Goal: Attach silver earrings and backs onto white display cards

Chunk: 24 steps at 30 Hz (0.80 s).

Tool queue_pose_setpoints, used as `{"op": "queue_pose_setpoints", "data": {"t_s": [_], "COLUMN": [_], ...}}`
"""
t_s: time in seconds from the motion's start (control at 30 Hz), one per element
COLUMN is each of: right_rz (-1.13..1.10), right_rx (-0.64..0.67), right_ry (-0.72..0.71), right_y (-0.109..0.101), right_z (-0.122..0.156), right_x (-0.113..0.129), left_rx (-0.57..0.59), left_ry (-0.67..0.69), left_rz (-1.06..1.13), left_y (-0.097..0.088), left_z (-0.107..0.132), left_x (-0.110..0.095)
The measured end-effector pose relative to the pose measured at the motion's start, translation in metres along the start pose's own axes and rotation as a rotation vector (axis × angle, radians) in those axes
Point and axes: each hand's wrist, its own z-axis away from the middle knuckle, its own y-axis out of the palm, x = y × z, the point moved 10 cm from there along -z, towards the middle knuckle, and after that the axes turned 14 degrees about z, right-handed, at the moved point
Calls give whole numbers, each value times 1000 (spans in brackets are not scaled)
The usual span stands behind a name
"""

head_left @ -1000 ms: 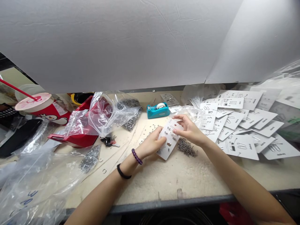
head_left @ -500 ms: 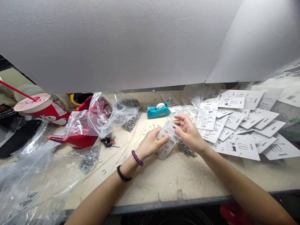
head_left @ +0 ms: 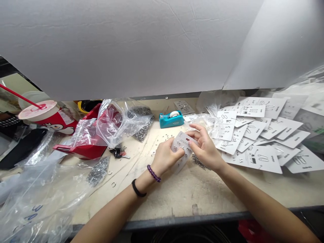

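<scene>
Since the earlier frame, the white display card (head_left: 182, 145) has tilted and appears to have lifted slightly off the tabletop (head_left: 192, 199), while both hands have closed in around it. The card now sits between them, near the middle of the work area, with its lower end angled toward the person. Just beside and partly beneath it lies a loose heap of small metal fittings (head_left: 198, 162).

The left hand (head_left: 165, 157) wraps the card's lower-left side in a narrow grip, with the thumb and fingers around its edge. A purple beaded bracelet (head_left: 154, 173) and a black wristband (head_left: 138, 188) sit on that wrist. The right hand (head_left: 206, 148) holds the upper-right edge in a similarly narrow grip, its fingers curled toward the card. How firmly each grip presses is hidden.

Rows of small silver pieces (head_left: 181, 145) sit on the card, too small to identify exactly. The step in hand looks like close handling of this one card, turned between both hands. The next move seems to call for a steady hold on the card, so that its pieces stay in place and it does not disturb the nearby heap.

Beyond the hands lie a teal tape dispenser (head_left: 171, 119), a clear zip bag of metal fittings (head_left: 143, 130), and overlapping printed white cards (head_left: 260, 135).
</scene>
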Motion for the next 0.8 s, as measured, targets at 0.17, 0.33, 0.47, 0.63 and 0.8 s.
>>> {"op": "queue_pose_setpoints", "data": {"t_s": [0.17, 0.33, 0.47, 0.63, 0.8], "right_rz": [35, 284, 362, 390, 400], "right_rx": [-5, 118, 256, 333, 361], "right_ry": [-48, -142, -129, -78, -87], "right_y": [-11, -14, -4, 3, 6], "right_z": [-6, -13, -12, -12, -12], "right_x": [3, 8, -1, -11, -11], "left_rx": [143, 290, 294, 325, 355], "left_ry": [-17, -112, -162, -183, -175], "left_rz": [112, 214, 245, 294, 273], "left_y": [7, 17, 19, 22, 22], "left_z": [-5, -7, -5, -4, -4], "left_x": [4, 15, 21, 21, 17]}}
